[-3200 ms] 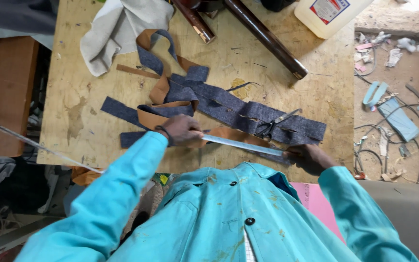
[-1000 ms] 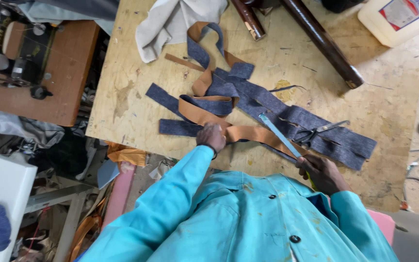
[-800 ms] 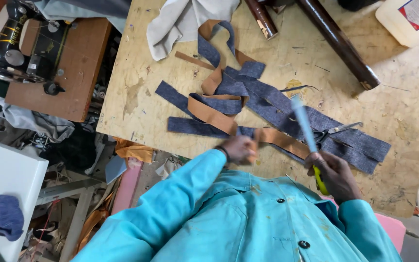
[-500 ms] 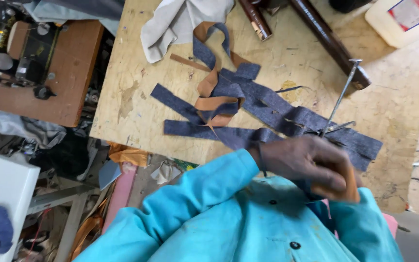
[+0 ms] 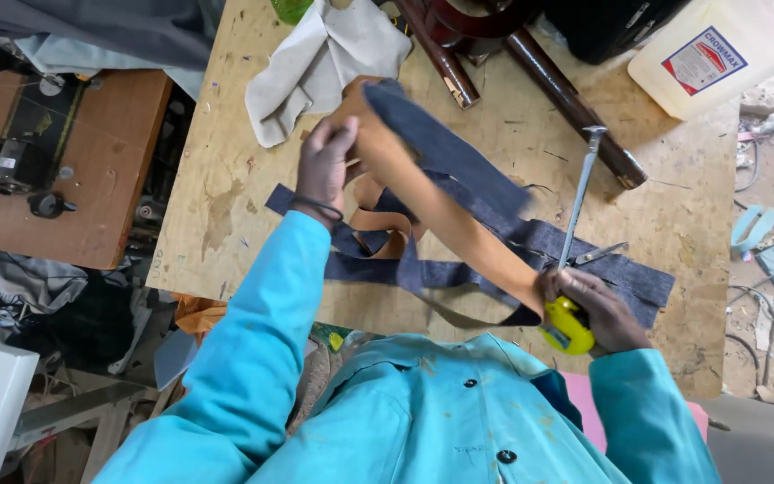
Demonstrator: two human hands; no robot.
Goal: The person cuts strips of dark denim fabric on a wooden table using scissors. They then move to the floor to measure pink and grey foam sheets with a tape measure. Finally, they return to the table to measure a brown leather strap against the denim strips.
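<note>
My left hand (image 5: 326, 163) is raised over the plywood table (image 5: 674, 224) and grips the upper end of a tan leather strap (image 5: 445, 215) backed with dark blue denim. The strap runs taut and slanting down to my right hand (image 5: 595, 309). That hand pinches the strap's lower end and also holds a yellow tape measure (image 5: 566, 326), whose metal blade (image 5: 577, 202) sticks up and away. Under the strap lie several dark denim strips (image 5: 575, 260) and a curled tan strap (image 5: 378, 237). Small scissors (image 5: 600, 254) lie on the denim beside my right hand.
A crumpled pale cloth (image 5: 320, 63) lies at the table's far edge. Two dark wooden legs (image 5: 575, 99) lie slanting at the back. A white plastic jug (image 5: 718, 49) stands far right. A sewing machine table (image 5: 55, 170) is to the left. Scraps litter the floor at right.
Both hands have lifted the tan and denim strap off the table and stretched it out, the left hand going up and away. The tape blade now points upward from my right hand.
</note>
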